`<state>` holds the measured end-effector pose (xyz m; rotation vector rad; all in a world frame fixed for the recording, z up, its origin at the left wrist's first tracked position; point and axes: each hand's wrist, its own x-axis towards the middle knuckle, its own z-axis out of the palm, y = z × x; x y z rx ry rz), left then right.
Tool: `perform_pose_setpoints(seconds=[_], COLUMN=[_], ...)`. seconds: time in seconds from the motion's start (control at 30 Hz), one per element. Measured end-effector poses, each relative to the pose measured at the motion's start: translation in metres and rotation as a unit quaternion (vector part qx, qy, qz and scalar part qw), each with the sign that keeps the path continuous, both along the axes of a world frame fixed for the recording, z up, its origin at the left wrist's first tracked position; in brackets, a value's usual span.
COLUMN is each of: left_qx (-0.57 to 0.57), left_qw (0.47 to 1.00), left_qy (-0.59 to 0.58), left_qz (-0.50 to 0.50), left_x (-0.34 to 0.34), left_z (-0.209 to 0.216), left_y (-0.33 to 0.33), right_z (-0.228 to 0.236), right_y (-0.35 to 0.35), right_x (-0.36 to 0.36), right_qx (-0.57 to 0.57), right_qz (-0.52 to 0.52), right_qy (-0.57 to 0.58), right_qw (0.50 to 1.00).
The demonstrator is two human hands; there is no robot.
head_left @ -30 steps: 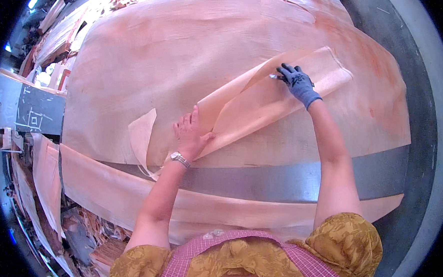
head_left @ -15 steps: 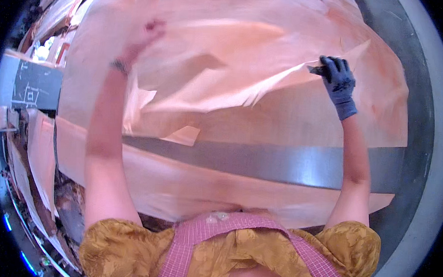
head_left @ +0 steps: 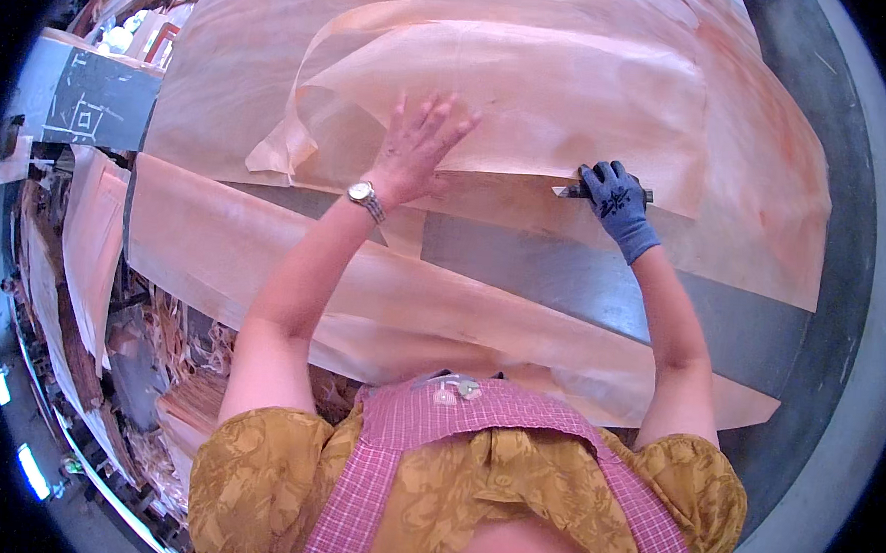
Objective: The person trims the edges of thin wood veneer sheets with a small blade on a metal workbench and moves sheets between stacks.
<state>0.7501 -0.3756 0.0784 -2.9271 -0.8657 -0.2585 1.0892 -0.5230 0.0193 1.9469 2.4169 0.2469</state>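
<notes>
A thin, pinkish-tan veneer piece (head_left: pixel 533 91) lies over a larger veneer sheet (head_left: pixel 758 183) in front of me. The piece's left end curls up and folds over. My left hand (head_left: pixel 420 150), bare with a wristwatch, is spread with fingers apart over the left part of this piece. My right hand (head_left: pixel 617 204), in a blue-grey glove with dark fingertips, is closed round a dark utility knife (head_left: pixel 568 192). The blade points left beside the piece's near edge. Palm and fingers hide most of the handle.
A long veneer strip (head_left: pixel 264 252) lies nearer me, with dark grey table surface (head_left: pixel 524 266) showing between it and the sheets. A grey panel with white chalk marks (head_left: pixel 102 98) stands at the left. Torn veneer scraps (head_left: pixel 173 353) are heaped at lower left.
My left hand has come right and nearer, onto the piece. The right hand has moved nearer and slightly left with the knife. The crumpled veneer now lies flatter, its left end curled.
</notes>
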Motion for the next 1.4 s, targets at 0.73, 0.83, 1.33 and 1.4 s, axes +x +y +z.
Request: perform_pose_setpoints(seconds=[0.73, 0.83, 1.33, 1.4], left_qx=[-0.04, -0.009, -0.057, -0.118], left_qw=[0.999, 1.0, 0.996, 0.988], left_qy=[-0.033, -0.019, -0.037, -0.075], left_qz=[0.008, 0.016, 0.056, 0.06], left_x=[-0.047, -0.053, -0.071, -0.081], left_z=[-0.1, -0.106, -0.114, -0.117], left_y=[-0.021, -0.029, -0.046, -0.044], right_z=[-0.023, -0.031, -0.025, -0.009], right_y=[-0.146, -0.156, -0.157, -0.148], right_x=[0.085, 0.071, 0.065, 0.056], right_qx=[-0.015, -0.036, -0.072, -0.072], right_qz=[-0.118, -0.126, -0.096, -0.09], right_qy=[0.084, 0.074, 0.078, 0.144], right_qw=[0.989, 0.989, 0.99, 0.983])
